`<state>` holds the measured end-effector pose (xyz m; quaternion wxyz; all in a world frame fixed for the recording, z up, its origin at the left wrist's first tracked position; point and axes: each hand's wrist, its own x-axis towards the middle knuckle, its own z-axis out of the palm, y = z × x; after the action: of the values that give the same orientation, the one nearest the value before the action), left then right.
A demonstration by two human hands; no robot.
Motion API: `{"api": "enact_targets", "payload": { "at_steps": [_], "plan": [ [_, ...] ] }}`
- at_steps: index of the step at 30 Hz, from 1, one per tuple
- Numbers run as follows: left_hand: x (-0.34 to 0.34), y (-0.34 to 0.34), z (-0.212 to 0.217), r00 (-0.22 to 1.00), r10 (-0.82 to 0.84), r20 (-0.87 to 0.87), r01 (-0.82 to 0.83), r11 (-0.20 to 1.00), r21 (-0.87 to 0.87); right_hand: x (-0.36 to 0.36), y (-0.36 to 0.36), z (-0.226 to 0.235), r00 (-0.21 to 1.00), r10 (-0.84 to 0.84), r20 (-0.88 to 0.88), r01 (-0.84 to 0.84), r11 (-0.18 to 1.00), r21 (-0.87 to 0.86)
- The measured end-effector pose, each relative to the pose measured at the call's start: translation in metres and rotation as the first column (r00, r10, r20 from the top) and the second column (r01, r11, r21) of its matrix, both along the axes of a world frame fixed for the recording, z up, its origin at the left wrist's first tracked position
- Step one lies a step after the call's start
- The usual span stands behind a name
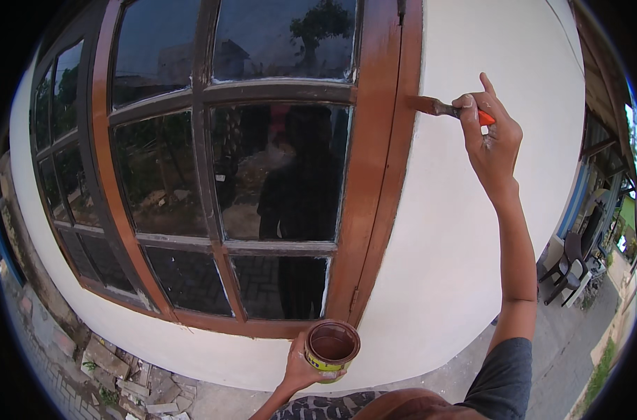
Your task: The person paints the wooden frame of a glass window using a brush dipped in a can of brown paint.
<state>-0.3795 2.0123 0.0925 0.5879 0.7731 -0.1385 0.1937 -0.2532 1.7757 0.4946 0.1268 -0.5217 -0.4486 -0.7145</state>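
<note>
My right hand [492, 136] is raised at the upper right, its fingers closed round the orange handle of a paintbrush [441, 107]. The brown-coated bristles touch the right edge of the brown wooden window frame [395, 133], beside the white wall. Low in the middle, my left hand [302, 364] grips a small open paint can [334, 343] with a yellow-green label. Brown paint coats its inside and rim. The outer frame is glossy brown, while several of the inner glazing bars [276, 93] look darker and duller. White flecks mark my right fingers.
Glass panes [276, 175] fill the window, reflecting a person and trees. A white wall [458, 245] surrounds it. Broken bricks and rubble [143, 385] lie at the lower left. A dark plastic chair [567, 266] stands on the paving at the right.
</note>
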Motion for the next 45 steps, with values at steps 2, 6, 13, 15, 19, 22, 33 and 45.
{"api": "enact_targets", "payload": {
  "at_steps": [2, 6, 13, 15, 19, 22, 33, 45],
  "plan": [
    [0.0, 0.002, -0.003, 1.0, 0.005, 0.004, -0.005, 1.0, 0.0, -0.013, 0.0, -0.002, 0.994, -0.009, -0.113, 0.007, 1.0, -0.01],
    [0.0, 0.001, -0.005, 0.999, 0.013, -0.045, -0.013, 1.0, 0.005, -0.015, -0.01, 0.039, 0.99, -0.103, 0.095, 0.102, 0.995, 0.011],
    [0.0, -0.004, -0.003, 0.999, -0.03, -0.045, 0.028, 0.999, -0.032, -0.003, 0.006, 0.08, 0.945, -0.191, 0.266, 0.169, 0.98, 0.103],
    [0.001, -0.006, 0.0, 0.998, -0.043, -0.044, 0.041, 0.999, -0.031, 0.017, -0.006, 0.075, 0.937, -0.271, 0.22, 0.284, 0.958, -0.03],
    [-0.001, -0.005, -0.006, 0.999, 0.03, -0.01, -0.031, 0.99, -0.136, 0.0, 0.001, 0.016, 0.952, -0.299, 0.068, 0.306, 0.939, -0.158],
    [0.0, -0.002, -0.01, 0.999, 0.038, -0.035, -0.041, 0.994, -0.101, -0.026, -0.007, -0.01, 0.946, -0.323, -0.018, 0.31, 0.92, -0.239],
    [0.0, -0.01, -0.008, 0.999, 0.018, -0.029, -0.021, 0.992, -0.12, -0.018, 0.002, 0.095, 0.972, -0.178, 0.154, 0.175, 0.984, 0.033],
    [-0.002, -0.009, -0.005, 0.999, 0.019, -0.036, -0.024, 0.991, -0.131, 0.012, -0.015, 0.037, 0.929, -0.298, 0.22, 0.311, 0.95, -0.026]
  ]
}}
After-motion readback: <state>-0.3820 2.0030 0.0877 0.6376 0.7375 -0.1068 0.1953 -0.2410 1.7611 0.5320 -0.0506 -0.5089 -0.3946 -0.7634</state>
